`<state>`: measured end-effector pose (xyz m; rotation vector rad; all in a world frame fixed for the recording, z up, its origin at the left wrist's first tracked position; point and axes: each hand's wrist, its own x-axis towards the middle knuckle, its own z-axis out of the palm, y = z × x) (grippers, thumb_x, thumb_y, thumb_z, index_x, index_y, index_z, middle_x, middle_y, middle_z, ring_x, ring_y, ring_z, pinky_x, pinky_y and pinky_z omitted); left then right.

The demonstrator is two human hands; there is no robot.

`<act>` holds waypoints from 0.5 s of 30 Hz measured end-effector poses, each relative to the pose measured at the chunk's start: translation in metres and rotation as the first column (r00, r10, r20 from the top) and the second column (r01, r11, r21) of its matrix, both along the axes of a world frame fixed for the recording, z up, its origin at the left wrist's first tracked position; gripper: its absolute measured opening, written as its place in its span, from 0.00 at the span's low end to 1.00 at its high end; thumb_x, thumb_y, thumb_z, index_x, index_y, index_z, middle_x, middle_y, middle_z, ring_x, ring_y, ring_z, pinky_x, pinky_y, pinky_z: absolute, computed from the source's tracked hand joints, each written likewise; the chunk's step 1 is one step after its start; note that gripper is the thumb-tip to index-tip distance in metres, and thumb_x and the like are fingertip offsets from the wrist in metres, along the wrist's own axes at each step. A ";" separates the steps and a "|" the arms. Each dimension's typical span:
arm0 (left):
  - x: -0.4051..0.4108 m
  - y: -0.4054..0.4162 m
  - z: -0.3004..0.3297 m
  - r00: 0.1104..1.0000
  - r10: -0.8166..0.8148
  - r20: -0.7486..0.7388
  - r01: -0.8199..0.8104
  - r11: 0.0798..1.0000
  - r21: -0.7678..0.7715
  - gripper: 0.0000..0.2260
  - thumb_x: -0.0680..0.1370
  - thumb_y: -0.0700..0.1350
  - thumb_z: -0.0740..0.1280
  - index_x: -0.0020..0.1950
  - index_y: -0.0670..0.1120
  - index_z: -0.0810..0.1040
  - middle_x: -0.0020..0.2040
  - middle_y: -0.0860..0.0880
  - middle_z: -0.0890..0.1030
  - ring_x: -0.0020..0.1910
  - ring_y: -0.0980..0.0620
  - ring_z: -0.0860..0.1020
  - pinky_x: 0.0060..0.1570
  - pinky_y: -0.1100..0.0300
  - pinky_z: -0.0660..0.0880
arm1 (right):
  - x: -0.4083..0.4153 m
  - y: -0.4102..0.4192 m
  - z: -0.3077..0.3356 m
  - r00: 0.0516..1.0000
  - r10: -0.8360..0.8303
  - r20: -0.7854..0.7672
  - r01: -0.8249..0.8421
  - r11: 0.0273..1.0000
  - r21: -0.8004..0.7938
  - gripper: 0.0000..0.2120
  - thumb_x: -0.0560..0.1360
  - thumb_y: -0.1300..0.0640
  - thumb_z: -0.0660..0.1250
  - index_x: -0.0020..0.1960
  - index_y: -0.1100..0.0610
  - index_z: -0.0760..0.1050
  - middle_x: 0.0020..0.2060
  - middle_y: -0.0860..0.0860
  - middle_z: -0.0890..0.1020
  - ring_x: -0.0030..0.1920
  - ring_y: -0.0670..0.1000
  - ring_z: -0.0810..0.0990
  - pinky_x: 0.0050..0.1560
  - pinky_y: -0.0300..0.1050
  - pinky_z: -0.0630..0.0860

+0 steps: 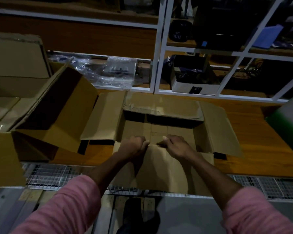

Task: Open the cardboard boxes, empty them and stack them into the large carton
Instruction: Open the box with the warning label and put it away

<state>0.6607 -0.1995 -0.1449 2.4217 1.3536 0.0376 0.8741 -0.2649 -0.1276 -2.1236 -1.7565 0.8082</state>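
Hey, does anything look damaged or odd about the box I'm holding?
Yes. The far flap of the open box is torn and crumpled along its edge, sagging into the box. Both hands grip the near flap.

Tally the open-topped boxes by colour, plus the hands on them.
Brown open boxes: 2, the held box and the tilted box
White open box on shelf: 1
Hands gripping the held box's near flap: 2, left hand and right hand
Total: 5

Pink sleeves [71, 205] (pushed up).
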 end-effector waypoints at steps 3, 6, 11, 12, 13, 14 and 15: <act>0.016 0.028 -0.003 1.000 -0.014 0.007 0.014 0.995 -0.096 0.15 0.84 0.52 0.57 0.62 0.44 0.75 0.60 0.41 0.80 0.56 0.42 0.77 0.51 0.52 0.73 | 0.008 0.031 -0.005 0.994 0.032 0.109 -0.019 0.993 -0.115 0.16 0.85 0.45 0.54 0.62 0.51 0.75 0.64 0.55 0.76 0.61 0.55 0.76 0.63 0.60 0.75; 0.029 0.048 -0.011 0.998 -0.063 -0.027 0.064 0.996 0.064 0.21 0.82 0.52 0.60 0.72 0.43 0.69 0.72 0.40 0.72 0.71 0.40 0.68 0.65 0.46 0.71 | 0.012 0.054 -0.012 0.982 0.099 0.159 -0.076 0.987 -0.143 0.34 0.84 0.43 0.57 0.83 0.46 0.43 0.83 0.50 0.40 0.81 0.58 0.47 0.77 0.67 0.56; 0.052 0.101 0.003 0.996 -0.091 -0.014 0.091 0.952 0.292 0.36 0.79 0.53 0.64 0.82 0.40 0.53 0.82 0.37 0.51 0.81 0.36 0.50 0.76 0.38 0.59 | 0.019 0.110 0.010 0.956 0.040 0.292 -0.114 0.964 0.239 0.39 0.83 0.44 0.59 0.82 0.45 0.36 0.81 0.47 0.34 0.81 0.56 0.36 0.78 0.65 0.50; 0.056 0.117 0.004 0.997 -0.078 0.017 0.069 0.948 0.310 0.38 0.78 0.52 0.65 0.82 0.40 0.52 0.83 0.37 0.50 0.81 0.36 0.49 0.76 0.37 0.58 | 0.022 0.123 0.015 0.951 0.022 0.307 -0.102 0.964 0.247 0.39 0.83 0.45 0.59 0.83 0.46 0.37 0.81 0.47 0.34 0.82 0.56 0.36 0.77 0.66 0.51; 0.061 0.133 0.005 0.998 -0.053 0.032 0.040 0.944 0.326 0.40 0.77 0.52 0.66 0.82 0.41 0.52 0.83 0.38 0.49 0.81 0.36 0.48 0.76 0.35 0.57 | 0.026 0.136 0.018 0.947 0.008 0.321 -0.089 0.967 0.237 0.38 0.83 0.45 0.59 0.83 0.47 0.38 0.82 0.47 0.35 0.82 0.57 0.36 0.77 0.67 0.52; 0.065 0.148 0.007 1.000 -0.021 0.021 0.013 0.940 0.340 0.41 0.76 0.54 0.66 0.83 0.42 0.50 0.83 0.39 0.47 0.81 0.36 0.47 0.76 0.34 0.56 | 0.031 0.149 0.018 0.943 -0.001 0.334 -0.077 0.972 0.220 0.37 0.83 0.45 0.58 0.83 0.47 0.38 0.82 0.47 0.35 0.82 0.57 0.37 0.77 0.68 0.53; 0.068 0.162 0.006 1.000 0.004 -0.003 -0.003 0.939 0.343 0.43 0.75 0.56 0.67 0.83 0.44 0.48 0.83 0.40 0.45 0.81 0.36 0.45 0.75 0.32 0.53 | 0.036 0.160 0.019 0.939 -0.006 0.345 -0.066 0.978 0.197 0.37 0.83 0.45 0.58 0.83 0.48 0.39 0.82 0.46 0.36 0.82 0.57 0.36 0.77 0.70 0.53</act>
